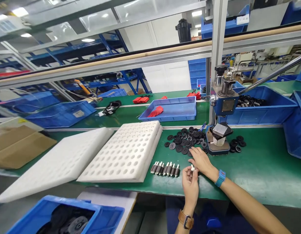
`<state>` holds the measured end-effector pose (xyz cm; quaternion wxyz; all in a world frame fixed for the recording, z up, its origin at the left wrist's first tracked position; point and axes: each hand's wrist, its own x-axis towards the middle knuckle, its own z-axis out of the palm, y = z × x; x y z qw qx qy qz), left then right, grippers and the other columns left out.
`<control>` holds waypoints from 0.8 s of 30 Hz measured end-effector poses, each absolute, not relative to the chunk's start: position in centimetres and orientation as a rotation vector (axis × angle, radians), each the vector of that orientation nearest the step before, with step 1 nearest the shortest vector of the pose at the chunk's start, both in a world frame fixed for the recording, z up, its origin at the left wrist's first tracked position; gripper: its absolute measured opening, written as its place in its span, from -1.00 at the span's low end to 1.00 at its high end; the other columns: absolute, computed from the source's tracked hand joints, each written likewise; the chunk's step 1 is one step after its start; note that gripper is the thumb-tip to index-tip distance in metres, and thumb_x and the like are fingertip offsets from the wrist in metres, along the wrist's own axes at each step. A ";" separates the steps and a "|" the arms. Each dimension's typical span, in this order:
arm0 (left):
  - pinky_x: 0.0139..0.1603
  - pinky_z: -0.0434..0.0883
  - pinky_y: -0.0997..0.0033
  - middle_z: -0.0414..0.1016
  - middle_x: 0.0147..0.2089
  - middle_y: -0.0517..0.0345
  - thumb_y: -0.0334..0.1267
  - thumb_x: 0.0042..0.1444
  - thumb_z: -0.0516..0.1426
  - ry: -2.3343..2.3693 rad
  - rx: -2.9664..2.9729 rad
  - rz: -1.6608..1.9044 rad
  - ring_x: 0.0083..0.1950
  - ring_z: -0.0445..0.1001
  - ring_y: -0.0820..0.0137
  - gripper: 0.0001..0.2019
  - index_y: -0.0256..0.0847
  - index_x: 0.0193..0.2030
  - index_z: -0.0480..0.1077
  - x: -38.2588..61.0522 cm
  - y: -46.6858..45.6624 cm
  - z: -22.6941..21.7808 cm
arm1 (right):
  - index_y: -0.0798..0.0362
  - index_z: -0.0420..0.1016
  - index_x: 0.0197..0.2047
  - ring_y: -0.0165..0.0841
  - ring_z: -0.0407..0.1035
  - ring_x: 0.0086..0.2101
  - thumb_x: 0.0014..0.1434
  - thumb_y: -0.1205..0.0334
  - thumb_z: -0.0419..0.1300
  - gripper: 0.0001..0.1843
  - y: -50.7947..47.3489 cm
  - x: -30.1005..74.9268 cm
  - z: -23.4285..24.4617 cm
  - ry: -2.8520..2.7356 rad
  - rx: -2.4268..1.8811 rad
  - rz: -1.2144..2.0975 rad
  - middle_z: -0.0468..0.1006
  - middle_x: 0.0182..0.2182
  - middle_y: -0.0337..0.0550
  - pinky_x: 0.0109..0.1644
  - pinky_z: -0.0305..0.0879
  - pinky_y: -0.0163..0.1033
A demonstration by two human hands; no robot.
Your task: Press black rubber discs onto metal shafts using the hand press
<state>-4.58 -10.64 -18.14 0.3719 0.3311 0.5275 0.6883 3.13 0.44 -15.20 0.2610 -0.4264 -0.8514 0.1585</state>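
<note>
My left hand (190, 182) is closed around a small rotor (192, 168); its white shaft end sticks up between thumb and fingers, and the rest of it is hidden. My right hand (200, 159) reaches to the near edge of a pile of black toothed discs (184, 141), fingers stretched out and apart. A disc lies at its fingertips; whether they touch it I cannot tell. Left of my hands, several dark cylindrical rotors (165, 169) with white shafts stand in a row on the green bench (262, 172).
A hand press (219, 130) stands behind my right hand, with more discs (238, 143) to its right. White foam trays (123, 152) with round holes lie at left. A shallow blue tray (181, 112) holds a red item. Blue bins (267, 113) flank the bench.
</note>
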 end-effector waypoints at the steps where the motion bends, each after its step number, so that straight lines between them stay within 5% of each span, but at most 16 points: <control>1: -0.07 0.50 0.32 0.57 -0.17 -0.01 0.15 0.16 0.29 1.331 0.845 1.745 -0.13 0.58 0.29 -0.52 -0.21 -0.06 0.37 -4.6 -10.7 -18.2 | 0.11 0.47 0.16 -0.11 0.40 0.15 0.37 0.20 0.29 -0.66 0.6 2.6 -15.3 -2.291 -1.167 0.439 0.47 0.16 0.01 0.21 0.40 0.12; 6: 0.02 0.48 0.28 0.56 -0.14 -0.02 0.21 0.14 0.29 1.256 0.835 1.643 -0.07 0.56 0.26 -0.48 -0.21 -0.04 0.38 -4.7 -10.6 -18.3 | 0.12 0.54 0.03 -0.21 0.49 0.03 0.42 0.13 0.25 -0.76 0.4 3.7 -15.7 -2.148 -1.224 0.560 0.58 0.01 -0.06 0.17 0.44 0.07; 12: -0.05 0.49 0.29 0.61 -0.16 -0.04 0.18 0.11 0.31 1.206 0.886 1.487 -0.13 0.58 0.25 -0.48 -0.24 -0.05 0.48 -4.9 -10.5 -18.2 | 0.17 0.55 0.09 -0.33 0.59 -0.38 0.56 0.01 -0.09 -0.50 -4.0 8.3 -15.3 -1.782 -1.311 0.783 0.68 -0.28 -0.06 -0.26 0.57 -0.24; 18: -0.12 0.50 0.35 0.64 -0.14 -0.04 0.08 0.15 0.32 1.120 1.002 1.362 -0.14 0.59 0.26 -0.59 -0.23 -0.07 0.53 -4.3 -11.2 -16.9 | 0.08 0.62 0.12 -0.27 0.63 -0.29 0.49 -0.04 0.04 -0.54 -8.6 10.6 -14.0 -1.653 -1.245 0.867 0.71 -0.15 -0.04 -0.20 0.61 -0.23; 24: -0.17 0.49 0.38 0.62 -0.24 0.04 0.06 0.16 0.32 1.151 1.030 1.285 -0.19 0.57 0.27 -0.62 -0.23 -0.09 0.55 -2.8 -12.2 -15.6 | -0.06 0.63 0.15 -0.20 0.64 -0.15 0.48 0.15 0.10 -0.67 -10.6 12.8 -13.5 -1.717 -1.138 0.741 0.70 -0.06 -0.06 -0.02 0.62 -0.12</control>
